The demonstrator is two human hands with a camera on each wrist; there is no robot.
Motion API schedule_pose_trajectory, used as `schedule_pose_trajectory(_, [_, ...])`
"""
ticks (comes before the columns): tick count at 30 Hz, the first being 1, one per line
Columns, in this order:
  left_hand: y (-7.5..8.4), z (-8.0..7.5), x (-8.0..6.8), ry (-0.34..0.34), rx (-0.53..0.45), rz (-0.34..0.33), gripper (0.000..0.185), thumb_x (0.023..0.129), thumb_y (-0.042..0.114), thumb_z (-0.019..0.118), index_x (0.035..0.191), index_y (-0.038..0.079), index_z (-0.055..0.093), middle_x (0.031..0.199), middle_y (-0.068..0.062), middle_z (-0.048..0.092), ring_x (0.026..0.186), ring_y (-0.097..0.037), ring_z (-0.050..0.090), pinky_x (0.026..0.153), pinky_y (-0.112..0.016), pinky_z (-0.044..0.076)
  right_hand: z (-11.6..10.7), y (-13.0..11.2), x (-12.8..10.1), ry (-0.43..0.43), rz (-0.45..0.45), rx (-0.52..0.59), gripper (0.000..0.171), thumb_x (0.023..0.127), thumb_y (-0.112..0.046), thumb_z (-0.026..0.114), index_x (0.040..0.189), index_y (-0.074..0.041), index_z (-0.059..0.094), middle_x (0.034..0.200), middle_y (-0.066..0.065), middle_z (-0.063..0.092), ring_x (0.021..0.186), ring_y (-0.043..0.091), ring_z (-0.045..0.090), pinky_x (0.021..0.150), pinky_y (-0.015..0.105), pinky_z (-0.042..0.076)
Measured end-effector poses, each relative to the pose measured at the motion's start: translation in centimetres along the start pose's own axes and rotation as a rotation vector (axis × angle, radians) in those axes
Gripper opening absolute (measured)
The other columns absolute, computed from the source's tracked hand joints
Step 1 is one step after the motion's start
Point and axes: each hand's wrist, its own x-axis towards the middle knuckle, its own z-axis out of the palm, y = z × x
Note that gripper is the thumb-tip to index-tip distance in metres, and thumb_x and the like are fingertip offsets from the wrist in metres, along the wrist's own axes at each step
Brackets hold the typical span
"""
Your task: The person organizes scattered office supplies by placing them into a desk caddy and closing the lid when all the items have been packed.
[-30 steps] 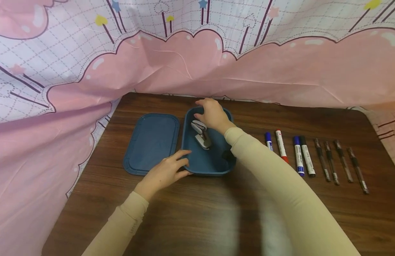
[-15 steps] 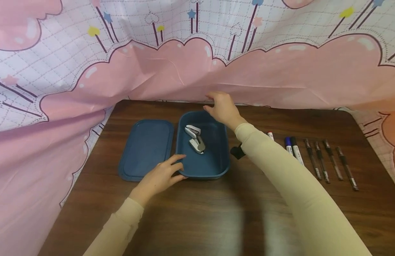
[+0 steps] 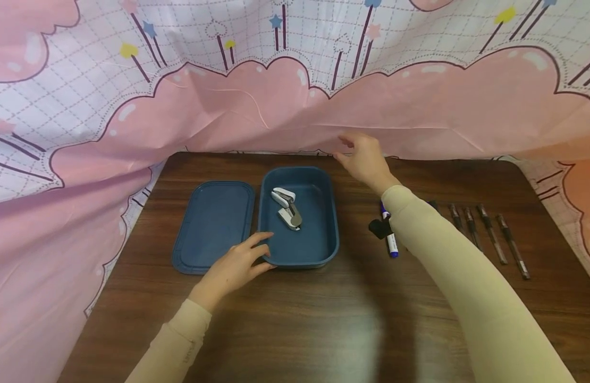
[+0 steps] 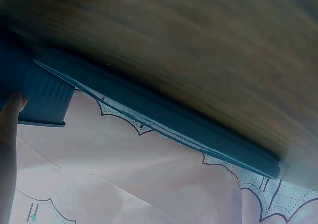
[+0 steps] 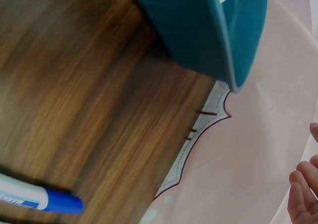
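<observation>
A blue plastic box (image 3: 300, 255) stands on the table with a white and grey stapler (image 3: 290, 210) lying in it. My left hand (image 3: 235, 268) grips the box's front left corner, with fingers over the rim and the thumb low at the front. In the left wrist view a fingertip (image 4: 17, 102) lies against the box's outer wall. My right hand (image 3: 369, 162) is in the air right of the box, holding nothing, its fingers loosely bent. Below its wrist lies a blue-capped marker (image 3: 392, 246), partly covered by a black object strapped at the wrist.
The flat blue lid (image 3: 218, 223) lies left of the box. Several clear pens with black grips (image 3: 512, 247) lie in a row at the right. My right sleeve hides other markers there. A pink and white patterned cloth (image 3: 276, 106) hangs behind the table.
My right hand has risen out of the box and moved right, over toward the markers. The stapler stays in the box. My left hand keeps its place at the box's corner.
</observation>
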Motion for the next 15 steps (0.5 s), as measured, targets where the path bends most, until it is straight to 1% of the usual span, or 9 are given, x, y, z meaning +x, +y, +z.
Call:
schedule_pose_trajectory(2, [0.0, 0.0, -0.1, -0.003, -0.002, -0.002, 0.018, 0.086, 0.027, 0.074, 0.099, 0.015, 0.069, 0.143, -0.007, 0.049, 0.086, -0.013, 0.068, 0.076, -0.037, 0.055, -0.2, 0.5, -0.4, 0.011, 0.003, 0.002, 0.047, 0.088, -0.019, 0.071, 0.13, -0.001, 0.058, 0.128, 0.02, 0.062, 0.118, 0.034, 0.059, 0.101, 0.046, 0.047])
schedule_pose_trajectory(8, [0.1, 0.0, -0.2, -0.008, -0.019, 0.002, 0.018, 0.086, 0.026, 0.074, 0.099, 0.013, 0.068, 0.143, -0.009, 0.05, 0.078, -0.01, 0.067, 0.07, -0.03, 0.055, -0.7, 1.8, -1.7, 0.02, 0.016, 0.019, 0.051, 0.088, -0.018, 0.072, 0.133, 0.001, 0.056, 0.13, 0.021, 0.06, 0.118, 0.036, 0.058, 0.101, 0.048, 0.046])
schedule_pose_trajectory(11, [0.2, -0.1, -0.2, -0.004, -0.016, 0.006, 0.018, 0.086, 0.026, 0.074, 0.099, 0.013, 0.069, 0.143, -0.009, 0.05, 0.078, -0.01, 0.067, 0.072, -0.031, 0.056, -0.9, 2.4, -2.3, 0.023, 0.028, 0.031, 0.052, 0.088, -0.017, 0.071, 0.134, 0.0, 0.054, 0.131, 0.022, 0.06, 0.118, 0.037, 0.057, 0.101, 0.05, 0.045])
schedule_pose_trajectory(15, [0.2, -0.2, -0.1, -0.001, -0.009, 0.012, 0.018, 0.086, 0.025, 0.074, 0.099, 0.014, 0.069, 0.142, -0.009, 0.05, 0.079, -0.011, 0.068, 0.075, -0.036, 0.055, -1.1, 3.4, -3.2, 0.023, 0.048, 0.029, 0.052, 0.088, -0.016, 0.071, 0.135, 0.0, 0.054, 0.13, 0.023, 0.06, 0.12, 0.039, 0.055, 0.104, 0.052, 0.043])
